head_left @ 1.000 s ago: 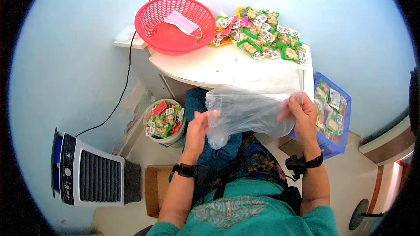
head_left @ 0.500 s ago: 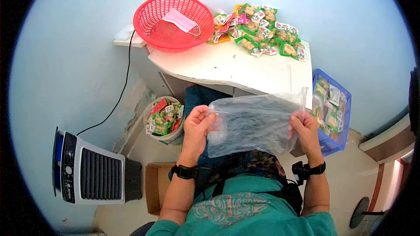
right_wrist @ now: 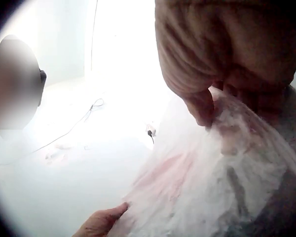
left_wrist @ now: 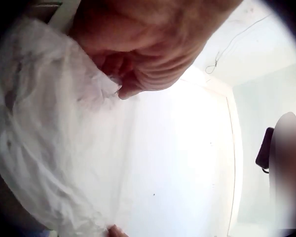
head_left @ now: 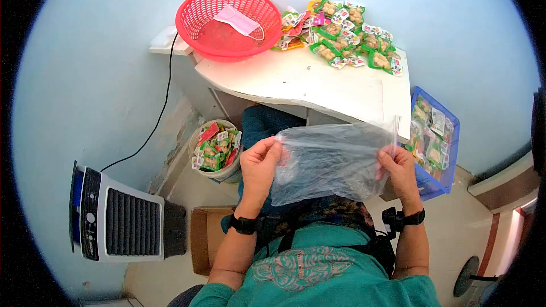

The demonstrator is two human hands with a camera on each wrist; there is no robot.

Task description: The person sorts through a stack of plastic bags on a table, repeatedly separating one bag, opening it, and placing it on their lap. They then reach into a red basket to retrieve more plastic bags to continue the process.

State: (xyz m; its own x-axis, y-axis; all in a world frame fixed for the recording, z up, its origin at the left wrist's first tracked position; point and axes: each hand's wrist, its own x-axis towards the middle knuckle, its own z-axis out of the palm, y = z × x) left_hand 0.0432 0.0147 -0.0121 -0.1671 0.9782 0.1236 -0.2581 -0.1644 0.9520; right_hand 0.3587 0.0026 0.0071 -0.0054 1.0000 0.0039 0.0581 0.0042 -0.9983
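Note:
A clear plastic bag (head_left: 333, 162) is stretched flat between both hands, above the lap and just off the table's front edge. My left hand (head_left: 260, 166) pinches its left side between thumb and fingers. At the opposite side, my right hand (head_left: 400, 169) grips the bag the same way, with some fingers showing through the film. In the left wrist view the wrinkled bag (left_wrist: 64, 133) hangs from the left hand (left_wrist: 148, 44). The right wrist view has the right hand (right_wrist: 232, 54) pinching the bag's edge.
On the white table (head_left: 296, 82) stand a red basket (head_left: 196, 20) with a pink face mask (head_left: 238, 20) inside and a pile of snack packets (head_left: 347, 34). More packets fill a bucket (head_left: 236, 171) at left and a blue crate (head_left: 437, 190) at right. An air cooler (head_left: 133, 224) and cardboard box (head_left: 200, 244) stand at left.
The bag was bunched and slanted; it is now spread wider and flatter. My left hand has moved slightly up and taken a pinch on its left side, while the right hand has lowered a little.

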